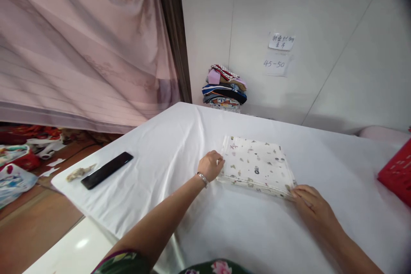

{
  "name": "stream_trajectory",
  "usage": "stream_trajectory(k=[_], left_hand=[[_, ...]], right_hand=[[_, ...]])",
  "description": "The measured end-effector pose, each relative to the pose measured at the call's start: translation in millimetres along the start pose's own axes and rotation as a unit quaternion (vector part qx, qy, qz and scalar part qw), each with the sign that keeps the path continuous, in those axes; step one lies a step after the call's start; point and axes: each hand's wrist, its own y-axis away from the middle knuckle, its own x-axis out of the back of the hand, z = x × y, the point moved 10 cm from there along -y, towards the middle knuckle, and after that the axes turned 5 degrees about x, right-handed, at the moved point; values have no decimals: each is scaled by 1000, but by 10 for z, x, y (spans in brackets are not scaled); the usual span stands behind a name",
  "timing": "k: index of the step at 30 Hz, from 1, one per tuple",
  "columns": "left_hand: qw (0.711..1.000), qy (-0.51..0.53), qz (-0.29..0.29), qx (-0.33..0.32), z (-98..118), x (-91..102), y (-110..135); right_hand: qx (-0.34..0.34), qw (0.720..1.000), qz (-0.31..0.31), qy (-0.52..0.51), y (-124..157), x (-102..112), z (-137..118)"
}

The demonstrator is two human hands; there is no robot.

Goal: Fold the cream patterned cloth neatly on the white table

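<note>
A folded white cloth with small printed figures [257,165] lies flat on the white-covered table [180,150]. My left hand [210,165] is curled at its left edge, fingers pinched on the cloth's side. My right hand [310,203] rests at the cloth's near right corner, fingertips pressing on that corner. A bracelet sits on my left wrist.
A black remote-like bar [107,170] and a small tan object [80,172] lie near the table's left edge. A stack of folded colourful clothes [224,90] stands at the far side against the wall. A red basket [398,173] is at the right edge. Pink curtain hangs left.
</note>
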Motion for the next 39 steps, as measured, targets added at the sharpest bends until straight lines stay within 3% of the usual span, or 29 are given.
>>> stream_trajectory(k=[5,10,13,16,20,25,29,39], left_hand=[[993,-10,-45,107,-141,-234,-295],[992,-13,-27,124,-205,-368,-269],[993,22,-33,111,-234,-378,-251],[985,92,-68,126,-321,-376,-215],[966,174,-87,168,-451,-282,-41],[954,209,-103,186,-445,-127,270],[961,187,-90,185,-392,-64,380],[968,127,-94,197,-301,-257,325]], right_hand=[[-22,1000,4,-16,-97,12,52],[-9,999,33,-1,-253,109,-23],[47,998,23,33,-350,45,-199],[128,986,-51,95,-339,-237,-366],[155,973,-85,149,-245,-439,-356],[155,972,-83,157,-225,-436,-328],[159,972,-69,156,-229,-429,-331],[182,976,-15,122,-179,-348,-340]])
